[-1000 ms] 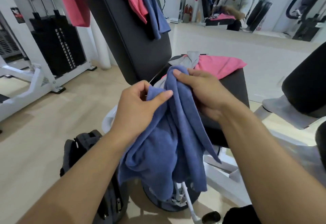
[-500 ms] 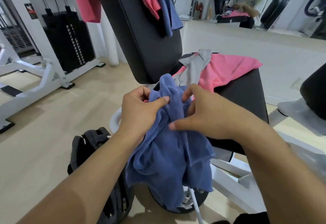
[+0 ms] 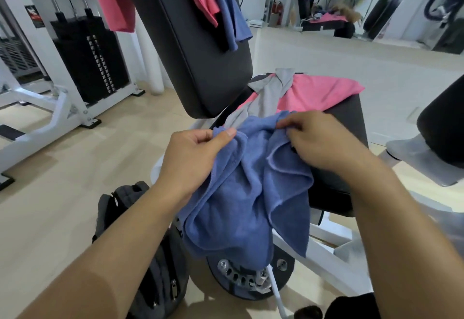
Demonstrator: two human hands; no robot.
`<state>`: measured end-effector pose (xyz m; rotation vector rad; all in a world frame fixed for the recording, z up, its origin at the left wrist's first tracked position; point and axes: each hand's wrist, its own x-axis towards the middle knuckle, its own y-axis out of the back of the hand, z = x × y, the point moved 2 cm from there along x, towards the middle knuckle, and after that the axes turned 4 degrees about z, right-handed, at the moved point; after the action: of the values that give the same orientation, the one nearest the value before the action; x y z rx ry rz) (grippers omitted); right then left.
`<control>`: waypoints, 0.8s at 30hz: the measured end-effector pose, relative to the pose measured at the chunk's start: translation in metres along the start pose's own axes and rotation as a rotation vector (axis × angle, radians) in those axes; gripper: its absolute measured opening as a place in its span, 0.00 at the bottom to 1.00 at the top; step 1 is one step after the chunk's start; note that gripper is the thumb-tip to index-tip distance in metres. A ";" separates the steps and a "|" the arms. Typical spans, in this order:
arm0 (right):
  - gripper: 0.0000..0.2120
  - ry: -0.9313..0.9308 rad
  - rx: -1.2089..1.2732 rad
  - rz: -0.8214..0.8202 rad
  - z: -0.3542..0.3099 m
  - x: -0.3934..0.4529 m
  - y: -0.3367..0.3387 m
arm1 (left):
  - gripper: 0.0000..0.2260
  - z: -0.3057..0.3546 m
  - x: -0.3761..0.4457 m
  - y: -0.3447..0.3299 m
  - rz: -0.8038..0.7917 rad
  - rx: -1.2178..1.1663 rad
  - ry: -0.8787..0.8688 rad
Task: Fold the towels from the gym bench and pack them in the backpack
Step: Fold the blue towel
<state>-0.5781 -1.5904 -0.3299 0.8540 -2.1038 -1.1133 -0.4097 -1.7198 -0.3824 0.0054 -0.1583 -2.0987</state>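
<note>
At 12 o'clock before bench seat: blue towel limp, light; pinched along top hem by left hand and right hand; corners advised

bare floor open leftward; tilted backrest blocks ahead; backpack below, beside bench base

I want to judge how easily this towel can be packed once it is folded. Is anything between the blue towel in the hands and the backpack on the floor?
Nothing visible blocks that path. The blue towel hangs from the left hand and right hand, and the backpack stands on the floor just below and to the left, beside the bench base. Whether its opening is unzipped cannot be told.
</note>
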 end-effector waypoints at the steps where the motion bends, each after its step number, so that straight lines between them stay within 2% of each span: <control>1: 0.20 0.016 0.016 -0.087 -0.004 -0.002 0.001 | 0.20 0.001 -0.001 0.002 -0.011 -0.002 -0.002; 3: 0.26 0.086 0.008 -0.173 -0.005 -0.006 0.008 | 0.17 0.003 -0.003 0.005 -0.022 0.003 -0.012; 6: 0.28 0.237 -0.184 -0.119 0.002 -0.008 0.012 | 0.14 0.004 -0.006 0.010 -0.007 -0.002 -0.037; 9: 0.21 0.324 -0.151 -0.128 -0.002 -0.014 0.017 | 0.18 0.004 -0.007 0.012 0.003 0.001 -0.055; 12: 0.13 0.358 -0.158 -0.124 -0.006 -0.017 0.022 | 0.12 0.005 -0.012 0.011 0.015 -0.014 -0.054; 16: 0.08 0.305 -0.134 -0.142 -0.014 -0.022 0.033 | 0.06 0.007 -0.019 0.008 -0.017 -0.020 -0.025; 21: 0.02 0.358 -0.096 -0.042 -0.028 -0.028 0.037 | 0.13 0.004 -0.026 0.007 -0.047 -0.064 -0.024; 24: 0.06 0.400 -0.124 0.097 -0.035 -0.027 0.032 | 0.16 0.002 -0.029 0.007 -0.038 -0.105 0.007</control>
<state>-0.5434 -1.5724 -0.2915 0.8281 -1.7102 -0.9232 -0.3886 -1.6978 -0.3814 -0.0474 -0.0438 -2.1424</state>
